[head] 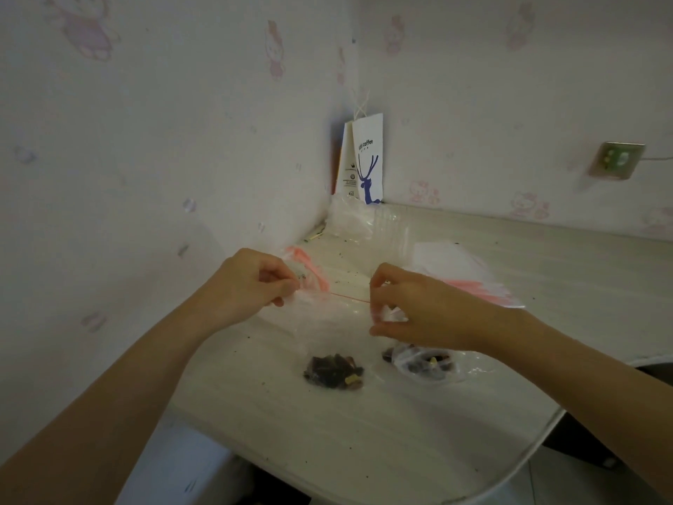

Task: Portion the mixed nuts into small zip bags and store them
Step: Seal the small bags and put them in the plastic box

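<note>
So the zip bag [327,326] here is basically weightless clear film: super floppy, a bit slick, and it caves in wherever it isn't held. The only real weight is the little clump of mixed nuts [333,371] sitting in its bottom, which pulls the film straight. The nuts are hard and won't mind a bump, but they'd probably scatter if the mouth tips while unsealed. The best place to grab looks like the stiffer red zip strip [349,298] along the top, at the corners. That's the one part with some body, and a pinch there can run the seal closed.

That's pretty much what the person does. The left hand [247,282] has its fingers curled and pinches the top left corner between thumb and fingertips. The right hand [411,308] does the same on the top right corner, so the strip is stretched taut between them. The bag hangs over the middle of the table [364,450]. It's hard to say whether its bottom actually rests on the surface, or whether the zip is fully shut.

Just beside it, under the right wrist, lies a second bag [426,362] with nuts in it. A stack of empty bags [459,271] sits behind the right hand.
</note>
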